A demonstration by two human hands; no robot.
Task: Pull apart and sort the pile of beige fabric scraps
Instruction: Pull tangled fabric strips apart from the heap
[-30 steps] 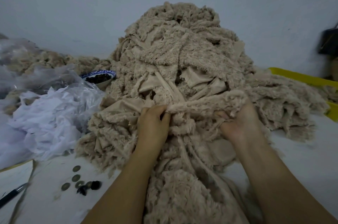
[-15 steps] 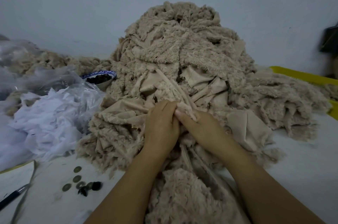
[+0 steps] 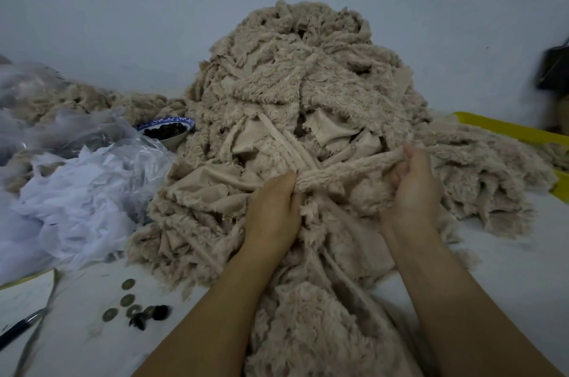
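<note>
Pile: beige fabric scraps (image 3: 308, 84), heaped high at the middle of the white counter (image 3: 508, 269) against a pale wall. The heap spills forward between the forearms to the near edge.
Texture: shaggy plush on one face, smooth flat backing on the other. The scraps are ragged strips and flaps, tangled together.
Held piece: long plush strip (image 3: 348, 169), stretched across the front of the pile from hand to hand.
Left grip (image 3: 272, 210): fingers curled into the scraps, pinching the strip's left end.
Right grip (image 3: 414, 189): fingers and thumb curled round the strip's right end.
Left of pile: crumpled white fabric (image 3: 61, 201) under a clear plastic bag (image 3: 46, 130), touching the pile's edge; more beige scraps lie behind.
Bowl (image 3: 166, 122): blue-and-white rim, small dark pieces inside, set between bag and pile.
Near left: round flat metal discs (image 3: 127, 299) beside dark lumps (image 3: 154, 313); a pen (image 3: 15, 332) lies at the frame edge.
Right: yellow tray (image 3: 498, 127), partly covered by scraps.
Far right: dark object (image 3: 554, 69), too blurred to identify.
</note>
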